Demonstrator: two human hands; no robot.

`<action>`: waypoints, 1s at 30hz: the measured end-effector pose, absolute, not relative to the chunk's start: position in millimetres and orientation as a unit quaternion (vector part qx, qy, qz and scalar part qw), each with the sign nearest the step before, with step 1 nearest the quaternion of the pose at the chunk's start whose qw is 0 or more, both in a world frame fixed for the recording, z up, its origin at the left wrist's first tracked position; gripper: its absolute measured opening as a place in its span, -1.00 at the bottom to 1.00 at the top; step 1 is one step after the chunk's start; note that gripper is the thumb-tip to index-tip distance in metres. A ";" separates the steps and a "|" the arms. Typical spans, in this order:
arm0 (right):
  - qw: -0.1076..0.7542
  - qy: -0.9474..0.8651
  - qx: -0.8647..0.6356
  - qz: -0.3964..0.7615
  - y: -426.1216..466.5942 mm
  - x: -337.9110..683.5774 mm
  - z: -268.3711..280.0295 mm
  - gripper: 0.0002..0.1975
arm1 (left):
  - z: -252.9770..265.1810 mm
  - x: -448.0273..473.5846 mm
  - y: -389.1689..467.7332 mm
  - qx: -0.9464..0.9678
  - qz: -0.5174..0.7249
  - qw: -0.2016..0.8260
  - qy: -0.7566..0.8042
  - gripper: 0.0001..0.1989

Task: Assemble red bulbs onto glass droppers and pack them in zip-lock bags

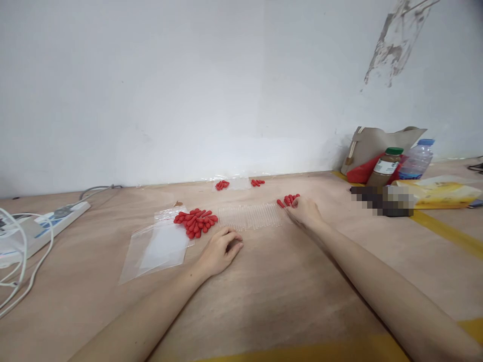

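Observation:
Clear thin tubes (249, 216) lie side by side in a row on the table. My left hand (222, 249) rests at the near left of this row, fingers loosely curled with a gap to the thumb, holding nothing. To its left is a large pile of red rubber dropper bulbs (196, 221), partly over a clear plastic bag (162, 246). Past the row's right end, my right hand (306, 211) pinches at a red rubber bulb in a small group of bulbs (288, 199); its fingertips are partly hidden.
By the wall lies another clear bag (238, 184) with red bulbs at both ends. A power strip (45, 229) with white cables (51, 241) is at left. At right stand a green-capped bottle (385, 168), a clear bottle (417, 160), a grey bag (377, 141) and a yellow packet (441, 193).

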State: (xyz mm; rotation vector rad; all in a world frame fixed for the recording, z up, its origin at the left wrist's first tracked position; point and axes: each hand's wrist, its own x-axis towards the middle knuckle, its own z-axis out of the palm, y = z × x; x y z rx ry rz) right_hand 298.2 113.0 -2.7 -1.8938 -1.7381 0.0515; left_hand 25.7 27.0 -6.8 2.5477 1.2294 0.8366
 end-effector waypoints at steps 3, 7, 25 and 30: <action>0.275 -0.646 -0.712 0.006 114.1 299.1 -2.9 -0.84 | -6.3 25.6 26.5 0.860 0.284 0.093 0.414 -0.89; 0.279 -0.643 -0.713 0.000 114.1 298.8 -2.7 -0.82 | -5.3 25.7 25.6 0.858 0.285 0.097 0.416 -0.89; 0.146 -0.687 -0.711 -0.014 103.4 275.4 0.0 -0.67 | -5.9 26.8 25.2 0.859 0.281 0.097 0.417 -0.89; 0.155 -0.693 -0.704 -0.028 92.9 272.4 15.1 -0.66 | -4.6 25.0 27.2 0.843 0.303 0.064 0.440 -0.91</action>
